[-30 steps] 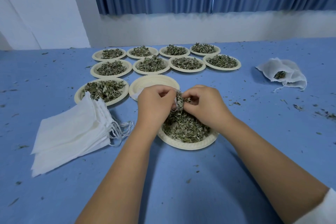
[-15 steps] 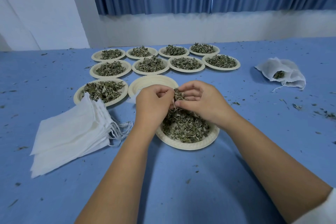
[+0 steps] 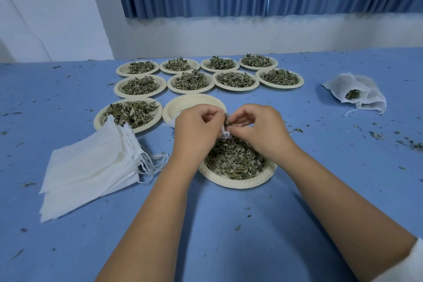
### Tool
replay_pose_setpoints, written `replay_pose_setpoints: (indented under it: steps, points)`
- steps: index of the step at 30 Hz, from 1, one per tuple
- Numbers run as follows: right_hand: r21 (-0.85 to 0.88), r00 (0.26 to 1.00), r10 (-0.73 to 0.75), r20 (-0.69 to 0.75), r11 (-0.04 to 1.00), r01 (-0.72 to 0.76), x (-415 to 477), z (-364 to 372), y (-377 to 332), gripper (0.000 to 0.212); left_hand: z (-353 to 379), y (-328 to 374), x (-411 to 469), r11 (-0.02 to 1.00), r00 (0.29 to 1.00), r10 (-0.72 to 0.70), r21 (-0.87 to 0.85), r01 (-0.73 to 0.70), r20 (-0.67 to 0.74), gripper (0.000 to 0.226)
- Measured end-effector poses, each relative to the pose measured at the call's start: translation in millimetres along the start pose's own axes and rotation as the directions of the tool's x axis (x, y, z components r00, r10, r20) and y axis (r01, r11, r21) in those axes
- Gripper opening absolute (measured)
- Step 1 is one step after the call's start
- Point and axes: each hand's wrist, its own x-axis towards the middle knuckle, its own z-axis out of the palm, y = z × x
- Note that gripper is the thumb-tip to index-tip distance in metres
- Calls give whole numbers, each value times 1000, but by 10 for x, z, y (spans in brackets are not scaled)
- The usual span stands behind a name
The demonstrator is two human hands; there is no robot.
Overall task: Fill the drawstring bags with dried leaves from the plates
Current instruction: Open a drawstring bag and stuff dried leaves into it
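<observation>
left hand (image 3: pixel 196 129) grips white mesh drawstring bag (image 3: pixel 225 135); right hand (image 3: pixel 258 131) pinches dried green leaves (image 3: pixel 227 121) over cream paper plate (image 3: pixel 238 182).

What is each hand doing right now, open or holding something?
Left hand: closed, gripping the drawstring bag.
Right hand: closed, pinching dried leaves at the bag's mouth.

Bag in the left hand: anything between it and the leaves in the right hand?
Nothing visible. The left hand holds the bag over the near plate; the right hand pinches leaves right next to it.
</observation>
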Motion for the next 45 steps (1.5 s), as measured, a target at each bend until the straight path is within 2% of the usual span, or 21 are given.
replay_pose_setpoints:
  steps: [3,5,7,9,12,14,20,22,24,26,27,30,31,33,35,37,39,43,45]
  points:
    - [46,999,36,19,998,-37,2,-6,-2,17,16,0,-6,998,998,19,52,-22,55,18]
    - [101,996,59,65,993,-65,8,-30,-6,19,16,-29,13,999,998,-26,38,24,55,7]
    - [156,992,86,96,983,-100,15,-54,-11,23,-2,-52,31,996,996,-83,23,82,34,8]
    - [156,992,99,73,982,-110,20,-61,-10,23,-15,-56,35,995,995,-98,11,98,20,3]
    - [148,995,98,23,984,-100,19,-34,-12,24,-26,-39,19,997,998,-69,27,69,4,20]
    - [184,995,100,7,978,-100,9,-12,-14,23,-27,-32,11,998,999,-39,46,39,-4,24]
    - [117,999,8,-53,993,-2,-35,82,-31,23,-17,-31,-10,960,986,164,227,-165,23,14]
    - [121,997,-2,-74,993,11,-33,105,-42,22,-21,-39,-5,951,983,184,248,-183,19,13]
    - [135,994,3,-111,991,12,-21,109,-41,21,-27,-34,2,966,987,162,203,-157,-8,15]
    - [167,989,70,-129,985,-48,2,90,-22,22,-32,-15,6,989,993,116,100,-112,-27,19]
    - [227,986,135,-95,968,-110,14,73,-17,24,-34,-2,6,995,995,92,45,-91,-34,20]
    - [445,950,271,157,839,-313,36,43,-12,25,-49,26,7,996,998,51,-70,-53,-36,20]
    - [477,941,266,208,813,-335,38,46,-16,19,-52,30,7,995,998,46,-86,-49,-30,20]
    - [504,949,230,215,806,-310,32,66,-25,6,-52,25,7,996,999,39,-85,-41,-25,19]
    - [471,972,185,146,851,-233,20,92,-30,5,-46,3,12,998,998,57,-3,-57,-34,18]
    - [310,992,119,49,942,-129,9,112,-9,7,-44,-18,5,986,993,115,128,-110,-34,17]
    - [142,998,66,-10,988,-64,9,126,1,8,-47,-24,-10,960,984,175,227,-162,-37,18]
    - [25,998,10,-54,1000,-9,37,121,14,19,-39,-5,-21,959,976,213,203,-200,-47,23]
    - [-4,998,8,-59,1000,-9,50,117,28,23,-23,7,-23,968,978,210,141,-206,-16,17]
